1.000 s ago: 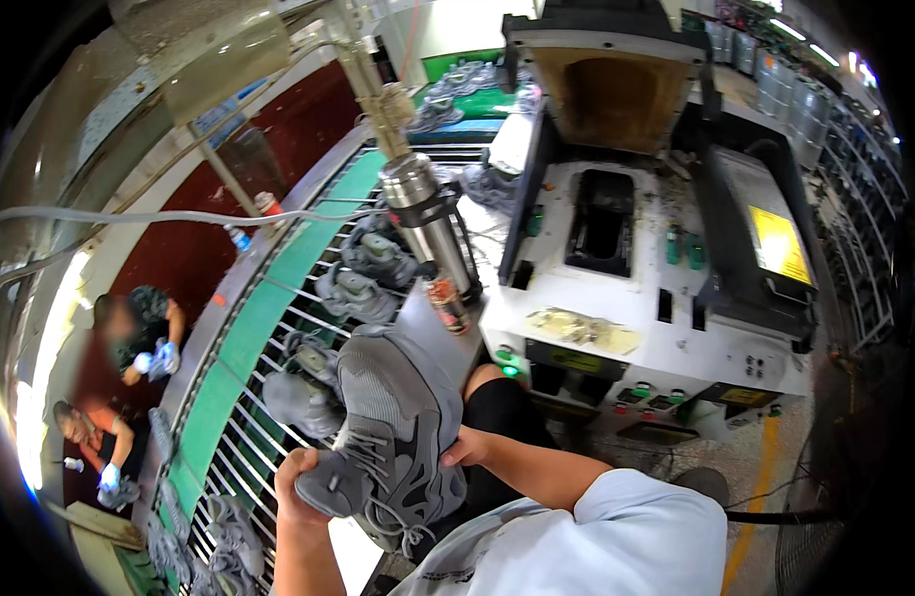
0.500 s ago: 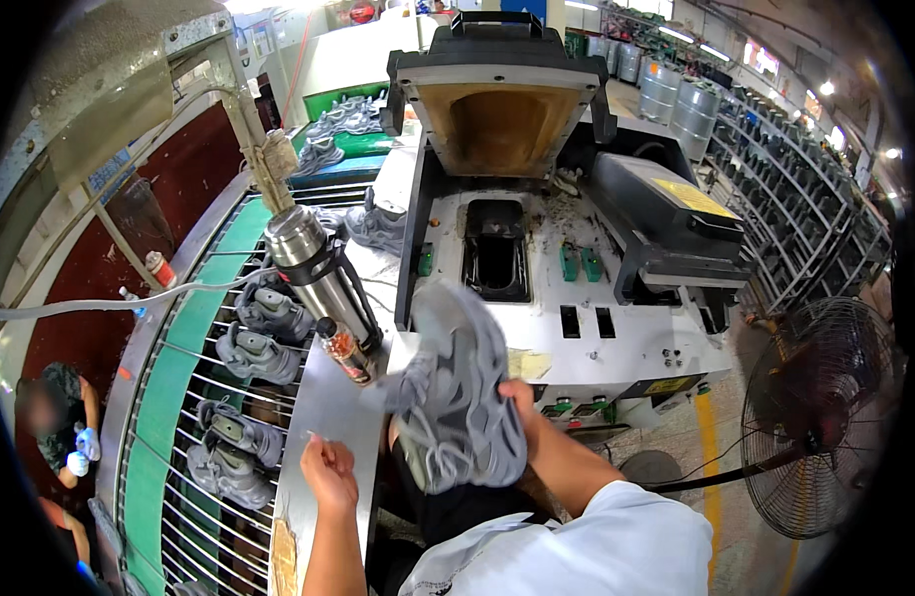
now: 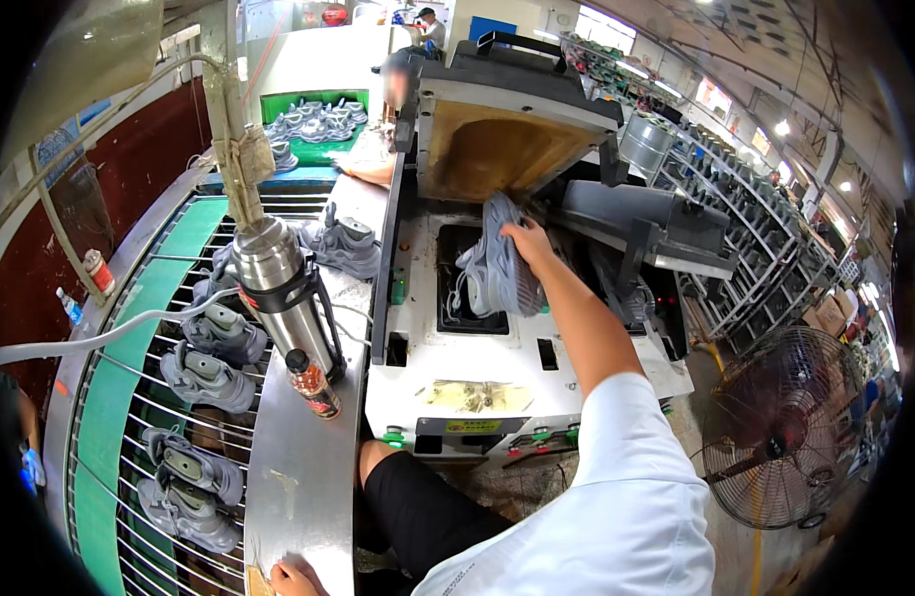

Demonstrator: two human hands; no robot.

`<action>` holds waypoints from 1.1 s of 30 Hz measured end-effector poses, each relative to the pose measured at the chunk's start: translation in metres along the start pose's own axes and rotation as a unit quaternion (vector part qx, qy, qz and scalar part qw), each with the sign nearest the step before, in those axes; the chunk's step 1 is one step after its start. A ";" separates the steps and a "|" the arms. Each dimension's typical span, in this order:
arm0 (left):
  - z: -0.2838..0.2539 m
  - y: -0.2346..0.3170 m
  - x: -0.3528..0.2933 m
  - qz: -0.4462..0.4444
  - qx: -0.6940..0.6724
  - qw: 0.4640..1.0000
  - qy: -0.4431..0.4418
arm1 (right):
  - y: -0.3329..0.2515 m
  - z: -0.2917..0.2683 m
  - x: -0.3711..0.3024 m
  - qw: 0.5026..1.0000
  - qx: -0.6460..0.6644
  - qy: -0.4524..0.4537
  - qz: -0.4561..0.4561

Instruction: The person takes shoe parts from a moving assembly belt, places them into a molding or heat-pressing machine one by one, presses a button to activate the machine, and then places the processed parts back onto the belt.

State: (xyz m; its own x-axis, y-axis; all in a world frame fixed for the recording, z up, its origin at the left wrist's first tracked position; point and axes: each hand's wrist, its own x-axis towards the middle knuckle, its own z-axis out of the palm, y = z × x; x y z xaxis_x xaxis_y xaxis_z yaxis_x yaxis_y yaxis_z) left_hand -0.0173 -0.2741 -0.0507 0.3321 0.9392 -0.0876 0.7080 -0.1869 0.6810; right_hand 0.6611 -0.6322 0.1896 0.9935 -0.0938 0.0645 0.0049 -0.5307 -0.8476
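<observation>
My right hand (image 3: 529,241) grips a grey sneaker (image 3: 499,260) by its upper side, with the sole turned to the right. The shoe is tilted over the dark recess (image 3: 445,288) in the white machine top (image 3: 418,372), its loose laces hanging on the left. Whether it touches the recess cannot be made out. Behind it stands the raised machine lid (image 3: 507,139) with a brownish inner lining. At the lower edge my left hand (image 3: 294,578) rests by the metal counter (image 3: 299,477), fingers curled and nothing visible in them; part of it is cut off.
A steel flask (image 3: 289,293) and a small bottle (image 3: 311,385) stand on the counter. Grey sneakers (image 3: 207,377) lie on the rod conveyor to the left. A second machine cover (image 3: 636,223) and a floor fan (image 3: 780,437) are at right. Another person's arm (image 3: 370,169) reaches in beyond the counter.
My right hand has carried the sneaker forward from near my lap to above the machine recess. My left hand has drawn back to the lower edge. The view has shifted.
</observation>
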 end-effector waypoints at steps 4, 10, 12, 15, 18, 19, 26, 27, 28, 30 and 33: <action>-0.010 0.030 -0.001 -0.007 0.049 0.999 -0.007 | -0.039 0.031 0.004 0.979 -0.199 0.024 0.028; -0.002 -0.017 -0.004 -0.047 0.042 0.998 0.005 | -0.066 0.113 -0.010 0.942 -0.331 -0.049 0.035; 0.021 -0.025 0.014 0.075 0.003 0.995 0.066 | -0.037 0.088 -0.005 0.934 -0.350 -0.017 0.064; 0.015 -0.022 0.007 0.112 -0.023 0.987 0.114 | -0.047 0.088 -0.007 0.934 -0.347 -0.059 0.060; 0.012 -0.019 0.006 0.113 -0.003 0.986 0.119 | -0.052 0.084 -0.027 0.941 -0.329 -0.066 0.044; 0.012 -0.020 0.006 0.113 0.008 0.987 0.118 | -0.046 0.086 -0.029 0.943 -0.328 -0.050 0.037; 0.016 -0.009 -0.002 0.092 0.058 0.981 0.162 | -0.062 0.049 -0.107 0.870 -0.450 -0.172 -0.105; 0.023 -0.004 -0.002 0.086 0.056 0.983 0.153 | -0.069 0.032 -0.126 0.877 -0.397 -0.189 -0.191; 0.033 0.001 -0.001 0.082 0.055 0.985 0.141 | -0.069 0.015 -0.143 0.876 -0.342 -0.203 -0.274; 0.041 0.023 -0.006 0.084 0.058 0.990 0.097 | -0.106 -0.026 -0.208 0.848 -0.202 -0.287 -0.398; 0.086 0.066 -0.028 0.137 -0.079 0.987 -0.013 | -0.152 -0.100 -0.293 0.662 0.076 -0.463 -0.584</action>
State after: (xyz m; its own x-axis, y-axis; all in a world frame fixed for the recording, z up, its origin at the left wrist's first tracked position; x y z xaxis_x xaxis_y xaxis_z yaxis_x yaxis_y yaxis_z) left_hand 0.0735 -0.3375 -0.0661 0.5159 0.8510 0.0984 0.4834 -0.3840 0.7867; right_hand 0.3578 -0.6081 0.3518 -0.0547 0.8998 0.4328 0.7736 0.3123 -0.5513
